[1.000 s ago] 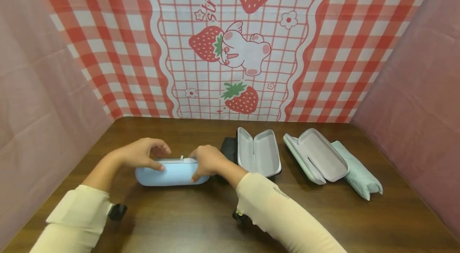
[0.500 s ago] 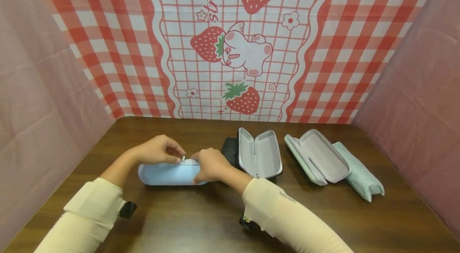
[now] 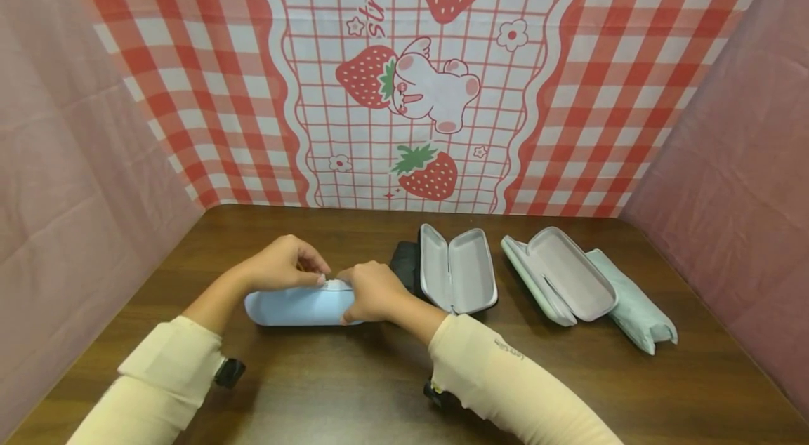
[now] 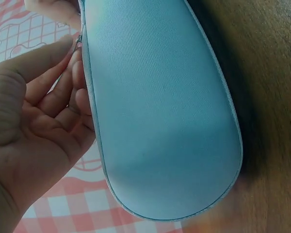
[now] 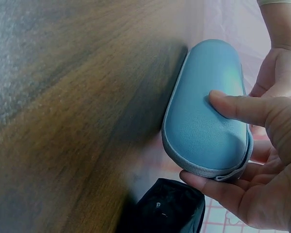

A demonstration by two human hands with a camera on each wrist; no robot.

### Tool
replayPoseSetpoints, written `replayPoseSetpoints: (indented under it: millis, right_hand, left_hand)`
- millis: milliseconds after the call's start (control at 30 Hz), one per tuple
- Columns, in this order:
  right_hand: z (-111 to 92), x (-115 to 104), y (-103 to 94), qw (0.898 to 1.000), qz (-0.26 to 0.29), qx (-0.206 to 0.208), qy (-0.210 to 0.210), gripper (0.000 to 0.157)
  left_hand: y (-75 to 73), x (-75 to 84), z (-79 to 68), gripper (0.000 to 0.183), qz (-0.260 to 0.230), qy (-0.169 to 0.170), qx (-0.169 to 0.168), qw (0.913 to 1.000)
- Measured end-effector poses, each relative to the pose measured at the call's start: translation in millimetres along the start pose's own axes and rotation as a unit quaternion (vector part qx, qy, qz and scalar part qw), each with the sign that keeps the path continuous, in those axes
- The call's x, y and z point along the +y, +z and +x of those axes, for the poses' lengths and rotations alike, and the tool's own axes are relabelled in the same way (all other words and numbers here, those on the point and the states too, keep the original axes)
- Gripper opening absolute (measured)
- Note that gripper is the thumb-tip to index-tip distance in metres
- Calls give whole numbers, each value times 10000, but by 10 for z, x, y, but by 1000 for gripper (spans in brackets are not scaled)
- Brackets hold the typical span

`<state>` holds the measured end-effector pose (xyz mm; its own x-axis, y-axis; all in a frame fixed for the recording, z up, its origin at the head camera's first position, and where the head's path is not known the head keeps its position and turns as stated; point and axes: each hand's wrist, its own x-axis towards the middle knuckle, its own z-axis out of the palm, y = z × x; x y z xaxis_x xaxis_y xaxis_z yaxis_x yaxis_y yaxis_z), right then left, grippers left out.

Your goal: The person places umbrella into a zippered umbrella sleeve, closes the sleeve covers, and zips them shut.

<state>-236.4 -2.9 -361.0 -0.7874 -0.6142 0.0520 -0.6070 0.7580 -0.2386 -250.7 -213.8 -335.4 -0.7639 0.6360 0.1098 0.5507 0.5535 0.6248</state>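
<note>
Thumb and fingertip together, a person's left hand [image 3: 281, 266] pinches a zipper pull [image 4: 78, 41] atop a blue case [image 3: 293, 308] lying lengthwise left to right on the table [image 3: 329, 382]; the right hand [image 3: 377, 294], equally near, grips its right end.

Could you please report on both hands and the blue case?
Left hand pinching zipper pull, right hand gripping blue case near its right end. Case on table, zipper edge up. Black pouch just beyond right hand, seemingly not in the way.
</note>
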Motion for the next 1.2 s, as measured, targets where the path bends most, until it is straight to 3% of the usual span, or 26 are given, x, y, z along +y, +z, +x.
replayPoseSetpoints:
  millis: [100, 267, 600, 833, 1200]
  right_hand:
    - [-2, 5, -2, 10000, -12, 0, -26, 64]
    - [-3, 8, -5, 10000, 42, -5, 7, 63]
    - [11, -8, -30, 9999, -106, -61, -71, 61]
    - [0, -3, -59, 9997, -215, -93, -116, 62]
    - [-15, 47, -102, 9996, -195, -176, -47, 67]
  left_hand:
    - [10, 20, -2, 3, 32, -53, 162, 9998]
    - [33, 75, -20, 6, 17, -483, 407, 9980]
    - [50, 188, -77, 6, 417, -1406, 1039, 9837]
    - [-19, 128, -172, 5, -138, -1775, 1019, 9787]
    - [-212, -110, -438, 8, -256, -2363, 1210, 9638]
